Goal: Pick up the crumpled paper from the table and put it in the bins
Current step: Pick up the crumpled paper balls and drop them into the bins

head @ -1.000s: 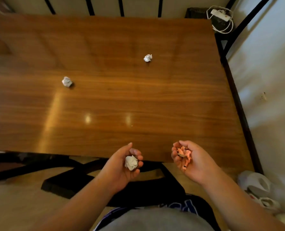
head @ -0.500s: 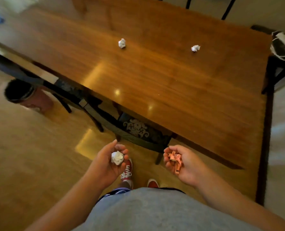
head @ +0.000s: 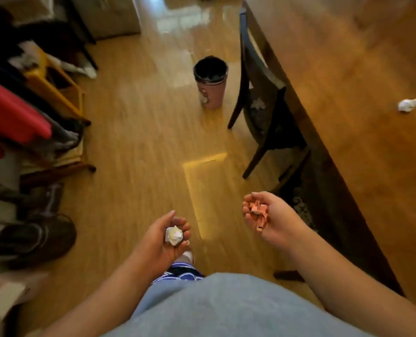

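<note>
My left hand (head: 162, 242) is cupped palm-up around a white crumpled paper ball (head: 174, 235), low in the middle of the view. My right hand (head: 270, 216) holds a pink crumpled paper (head: 259, 211) in its curled fingers, beside the table's edge. A pink bin (head: 210, 82) with a black liner stands on the floor ahead, well beyond both hands. Another white crumpled paper (head: 407, 105) lies on the wooden table (head: 348, 93) at the right.
A dark wooden chair (head: 258, 103) is tucked against the table between me and the bin. Clothes, a yellow stool (head: 56, 86) and shoes (head: 39, 237) crowd the left side. The wooden floor (head: 141, 142) runs ahead toward the bin.
My view has swung left, away from the table, and the bin now stands ahead of me. Both hands still hold their papers at waist height.
</note>
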